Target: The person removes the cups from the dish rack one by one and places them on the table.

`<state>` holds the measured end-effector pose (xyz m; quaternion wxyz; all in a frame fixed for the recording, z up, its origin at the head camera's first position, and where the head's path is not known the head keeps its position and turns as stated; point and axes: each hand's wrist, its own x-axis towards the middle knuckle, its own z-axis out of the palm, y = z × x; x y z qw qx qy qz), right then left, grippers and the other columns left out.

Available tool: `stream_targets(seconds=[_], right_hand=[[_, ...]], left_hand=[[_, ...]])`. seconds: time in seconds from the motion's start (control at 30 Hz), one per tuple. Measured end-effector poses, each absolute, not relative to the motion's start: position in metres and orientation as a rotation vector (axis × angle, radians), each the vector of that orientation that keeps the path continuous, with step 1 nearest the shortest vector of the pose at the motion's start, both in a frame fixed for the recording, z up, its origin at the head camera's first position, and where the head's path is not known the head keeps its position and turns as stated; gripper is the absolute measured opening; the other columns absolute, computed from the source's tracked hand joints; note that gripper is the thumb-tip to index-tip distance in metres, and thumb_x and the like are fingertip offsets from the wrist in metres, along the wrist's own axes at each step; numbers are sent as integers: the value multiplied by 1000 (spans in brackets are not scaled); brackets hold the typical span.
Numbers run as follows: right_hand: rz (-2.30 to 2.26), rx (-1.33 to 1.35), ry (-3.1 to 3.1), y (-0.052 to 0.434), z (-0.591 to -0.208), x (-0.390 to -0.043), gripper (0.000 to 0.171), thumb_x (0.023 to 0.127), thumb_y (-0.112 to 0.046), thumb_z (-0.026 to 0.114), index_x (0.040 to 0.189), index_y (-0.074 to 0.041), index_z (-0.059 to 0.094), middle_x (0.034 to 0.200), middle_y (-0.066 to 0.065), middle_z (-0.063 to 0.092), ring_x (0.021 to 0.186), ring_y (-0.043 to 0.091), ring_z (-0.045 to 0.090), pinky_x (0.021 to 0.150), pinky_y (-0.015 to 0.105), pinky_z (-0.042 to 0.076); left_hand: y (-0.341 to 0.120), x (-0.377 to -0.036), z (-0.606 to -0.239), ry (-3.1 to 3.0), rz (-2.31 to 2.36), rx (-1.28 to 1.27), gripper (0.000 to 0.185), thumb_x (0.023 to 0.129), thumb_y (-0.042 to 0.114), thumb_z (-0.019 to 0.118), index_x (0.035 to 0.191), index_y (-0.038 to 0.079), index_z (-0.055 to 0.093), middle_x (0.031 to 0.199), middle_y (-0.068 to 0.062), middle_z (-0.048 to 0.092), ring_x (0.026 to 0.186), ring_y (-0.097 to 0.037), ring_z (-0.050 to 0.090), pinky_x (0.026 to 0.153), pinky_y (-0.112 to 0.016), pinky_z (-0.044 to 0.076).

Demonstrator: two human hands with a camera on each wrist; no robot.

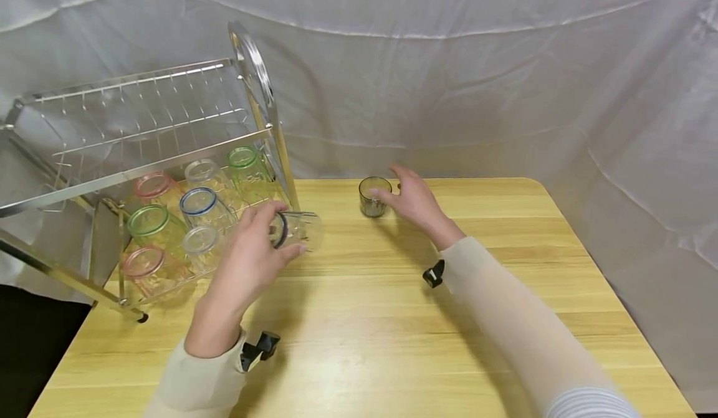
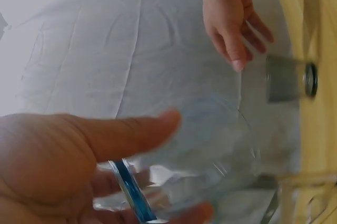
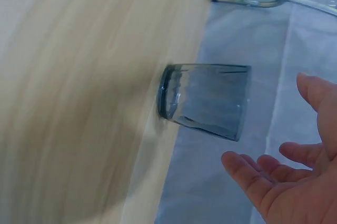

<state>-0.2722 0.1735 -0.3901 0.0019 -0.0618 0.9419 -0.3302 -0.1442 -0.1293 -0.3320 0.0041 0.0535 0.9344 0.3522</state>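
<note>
My left hand (image 1: 255,256) grips a clear drinking glass with a blue ring (image 1: 303,230), tilted on its side in front of the rack. In the left wrist view the thumb and fingers lie around the glass near its blue ring (image 2: 132,192). A smoky grey glass (image 1: 373,205) stands upright on the table near the back edge. My right hand (image 1: 416,200) is beside it, fingers spread and thumb toward its rim. The right wrist view shows a gap between the fingers (image 3: 247,176) and the grey glass (image 3: 210,97).
A two-tier metal dish rack (image 1: 140,172) stands at the left. On its lower tier several glasses sit upside down, with bases ringed in red, green, blue and clear, such as a green one (image 1: 148,222). A grey cloth (image 1: 449,94) hangs behind the wooden table (image 1: 359,343).
</note>
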Motion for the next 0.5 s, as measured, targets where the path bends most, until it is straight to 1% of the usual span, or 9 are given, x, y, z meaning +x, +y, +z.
stream_targets(seconds=[0.03,0.1,0.23,0.3,0.4,0.47,0.5], right_hand=[[-1071,-198,2955,176,-391,-268,85,100,-54,68,165,-14,33,166,16,40,142,40,51,114,58,47],[-1143,-206,2948,180,-392,-261,82,101,-51,68,165,-13,34,163,17,44,135,41,58,106,56,54],[-1324,-187,2864,185,-395,-241,78,101,-44,71,163,-12,38,160,18,48,134,39,59,104,55,56],[-1421,-170,2792,186,-396,-230,75,100,-43,72,161,-12,42,160,16,49,134,36,60,104,54,56],[-1588,-170,2639,186,-400,-216,72,100,-42,74,160,-15,45,161,12,49,135,33,60,108,53,54],[-1706,-196,2514,185,-402,-209,70,100,-40,73,159,-15,46,162,13,48,134,37,61,110,52,54],[-1762,-210,2442,185,-403,-205,69,101,-38,73,160,-15,45,164,14,46,134,40,61,110,52,54]], left_hand=[[-126,-145,-334,2901,1154,195,74,91,25,85,154,14,48,153,-24,46,133,-48,53,108,-68,46],[-120,-149,-342,2849,1254,244,74,89,24,87,152,15,49,151,-20,48,134,-44,53,110,-66,45],[-107,-157,-362,2753,1414,298,73,86,23,90,148,21,52,149,-16,50,135,-40,50,112,-65,43],[-101,-162,-372,2687,1492,299,72,85,22,90,147,23,52,146,-15,51,130,-38,53,107,-62,47],[-92,-169,-384,2552,1623,317,71,86,17,89,146,24,51,139,-15,53,118,-34,59,96,-51,55],[-87,-173,-391,2463,1703,334,71,87,14,87,147,23,50,137,-15,55,110,-31,63,87,-43,58],[-84,-175,-394,2417,1742,346,70,88,13,87,147,23,50,137,-15,55,109,-31,64,85,-40,59]])
